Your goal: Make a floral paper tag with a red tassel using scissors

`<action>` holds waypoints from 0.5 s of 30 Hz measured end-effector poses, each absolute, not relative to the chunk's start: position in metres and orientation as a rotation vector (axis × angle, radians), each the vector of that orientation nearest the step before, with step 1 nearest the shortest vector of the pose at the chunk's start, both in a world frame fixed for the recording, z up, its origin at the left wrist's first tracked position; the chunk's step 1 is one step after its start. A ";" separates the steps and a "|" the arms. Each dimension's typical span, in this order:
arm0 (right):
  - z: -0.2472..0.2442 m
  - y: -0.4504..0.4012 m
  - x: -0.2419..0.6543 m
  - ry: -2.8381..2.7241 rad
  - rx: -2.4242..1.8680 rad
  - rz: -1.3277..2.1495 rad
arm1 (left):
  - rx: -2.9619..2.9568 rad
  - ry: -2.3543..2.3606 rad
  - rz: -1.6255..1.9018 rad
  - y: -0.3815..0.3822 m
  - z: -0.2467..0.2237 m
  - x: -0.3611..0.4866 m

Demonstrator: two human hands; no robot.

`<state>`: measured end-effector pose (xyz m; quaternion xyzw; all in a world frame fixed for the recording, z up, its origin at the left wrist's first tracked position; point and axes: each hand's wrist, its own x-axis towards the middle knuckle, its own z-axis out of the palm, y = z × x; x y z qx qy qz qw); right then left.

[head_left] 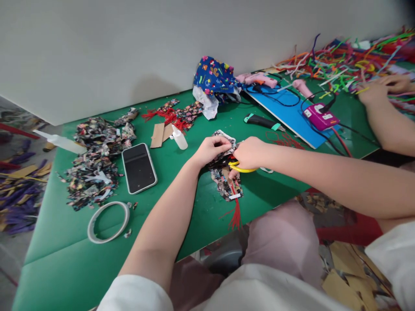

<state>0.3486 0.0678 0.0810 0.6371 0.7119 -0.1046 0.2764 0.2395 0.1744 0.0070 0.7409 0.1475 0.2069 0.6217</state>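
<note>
My left hand [214,149] pinches the far part of a dark floral fabric piece [222,183] on the table. Yellow-handled scissors [244,169] sit in my right hand [249,154], closed around the handles, with the blades mostly hidden at the cloth. A strip of brown cardboard shows on the near part of the fabric. From its near end hangs a red tassel [236,216], beside a small white strip of tape. How far the blades are apart cannot be made out.
Left lie a phone [139,168], tape roll [108,222], fabric scraps [94,168] and glue bottle [179,138]. Behind are a utility knife [264,122], blue board [282,108], purple power strip [320,116] and pink glue guns [259,80]. Another person's hands [376,90] work at right.
</note>
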 end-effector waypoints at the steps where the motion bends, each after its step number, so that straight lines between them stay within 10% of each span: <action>1: 0.081 0.068 0.348 1.917 1.718 -0.288 | 1.696 0.336 0.475 0.175 0.007 0.240; 15: 0.089 0.068 0.339 1.940 1.743 -0.204 | 1.638 0.321 0.478 0.175 0.002 0.241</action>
